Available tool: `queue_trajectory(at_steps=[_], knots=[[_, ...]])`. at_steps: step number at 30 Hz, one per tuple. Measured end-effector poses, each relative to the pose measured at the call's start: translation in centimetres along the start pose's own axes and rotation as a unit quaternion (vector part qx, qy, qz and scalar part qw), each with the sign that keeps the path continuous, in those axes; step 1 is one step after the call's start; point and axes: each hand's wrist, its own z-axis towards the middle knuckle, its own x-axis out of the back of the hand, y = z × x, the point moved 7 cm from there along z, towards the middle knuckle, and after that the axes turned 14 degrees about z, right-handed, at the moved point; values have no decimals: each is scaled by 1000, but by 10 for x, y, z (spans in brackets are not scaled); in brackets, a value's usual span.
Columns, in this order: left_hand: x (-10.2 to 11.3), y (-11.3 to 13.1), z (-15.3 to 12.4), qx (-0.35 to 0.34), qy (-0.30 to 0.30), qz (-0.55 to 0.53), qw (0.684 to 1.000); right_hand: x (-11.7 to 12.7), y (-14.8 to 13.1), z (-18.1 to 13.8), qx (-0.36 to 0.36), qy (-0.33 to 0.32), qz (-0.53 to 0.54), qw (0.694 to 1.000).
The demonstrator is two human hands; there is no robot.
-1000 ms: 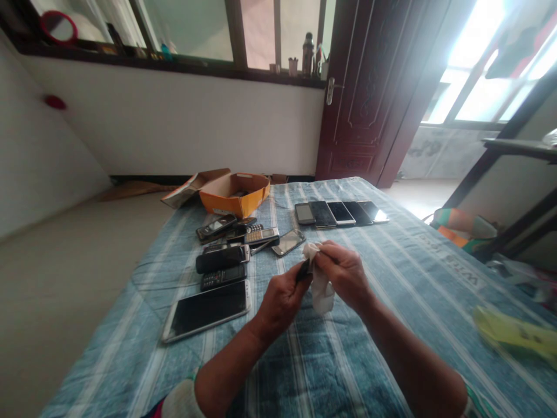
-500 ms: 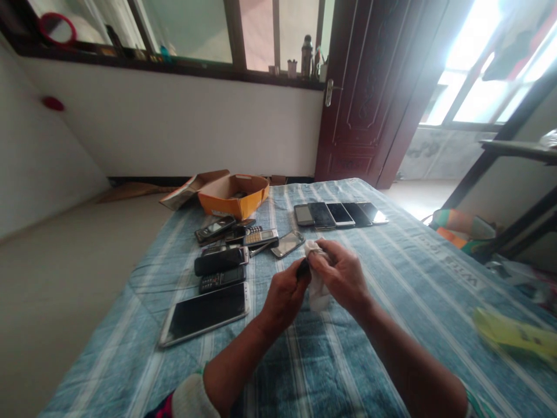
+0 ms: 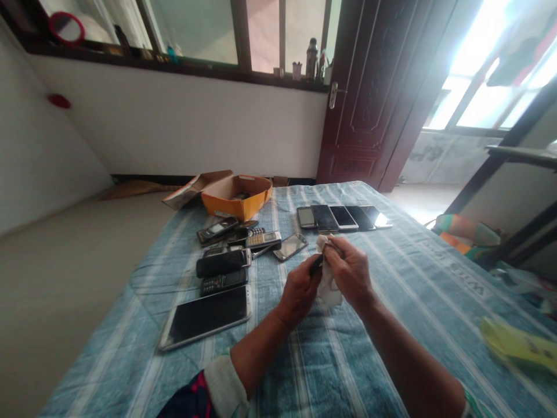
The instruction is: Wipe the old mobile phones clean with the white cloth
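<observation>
My left hand (image 3: 299, 292) is closed around a dark phone (image 3: 316, 265), of which only a small black part shows. Bunched in my right hand (image 3: 350, 270) is a white cloth (image 3: 329, 289), pressed against the phone and hanging below the fingers. Just beyond my hands lies a phone with a silver-grey face (image 3: 290, 247). To the left is a heap of old phones, among them a silver keypad phone (image 3: 263, 239) and a black keypad phone (image 3: 224, 282). Nearest to me on that side rests a large white-framed tablet or phone (image 3: 209, 318).
An open orange box (image 3: 237, 206) stands at the far left of the cloth-covered surface (image 3: 391, 325). A row of several phones (image 3: 343, 217) lies at the back. Something yellow (image 3: 517, 343) lies at the right edge. Behind are a dark red door (image 3: 365, 93) and a window sill.
Both hands, with the phone and the cloth, have shifted slightly to the right. More of the left sleeve shows, and the whole view has moved a little.
</observation>
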Motion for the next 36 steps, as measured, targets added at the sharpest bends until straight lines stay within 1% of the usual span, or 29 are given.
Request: queue_trajectory(at_steps=[4,6,8,12,14,16,18,22,24,25,27,29,31,33,36], knots=[[7,7,-2,-26,6,18,999,0,6,-1,-25,-2,29,999],[13,13,-2,-37,18,29,999,-1,10,-1,-39,-5,45,998],[21,20,-2,-45,36,47,997,-1,10,-1,-38,-6,51,998],[34,32,-3,-68,88,110,988,-4,1,-4,8,-12,18,1000],[37,36,-3,-79,95,139,983,-6,-6,-5,38,-16,-14,999],[38,37,-3,-85,87,152,981,-7,-9,-6,46,-23,-26,998],[40,37,-4,-79,82,154,981,-7,-6,-5,22,-28,-6,999],[45,34,-4,-49,86,157,983,-7,11,-3,-58,-30,68,996],[46,32,-4,-41,85,159,983,-8,15,-3,-64,-25,81,994],[46,32,-4,-39,85,161,983,-8,14,-4,-48,-19,74,996],[47,32,-4,-38,87,161,982,-9,4,-6,24,-17,39,999],[48,32,-5,-43,92,156,983,-14,-9,-12,111,-32,-1,993],[49,32,-6,-47,96,149,983,-20,-16,-17,161,-51,-20,985],[50,31,-7,-44,102,146,983,-23,-15,-19,166,-54,-16,984],[52,28,-7,-34,109,146,983,-23,-4,-14,123,-35,29,991]])
